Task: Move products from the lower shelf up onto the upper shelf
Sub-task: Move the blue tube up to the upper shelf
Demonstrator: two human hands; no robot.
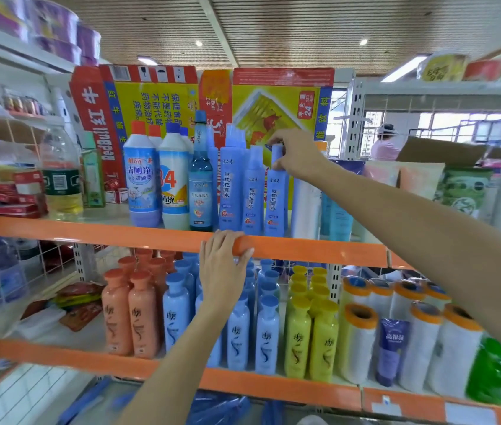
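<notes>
The right hand [296, 154] pinches the cap end of a tall blue bottle [274, 191] that stands on the upper shelf [320, 251], directly below the curled fingers. The bottle's long axis is vertical, cap up, label facing the camera; two matching bottles stand just beside it, away from the palm. The left hand [221, 268] rests on the shelf's orange edge, fingers relaxed and holding nothing. Judged from this: several products are placed above, while many bottles remain on the lower shelf [243, 386].
</notes>
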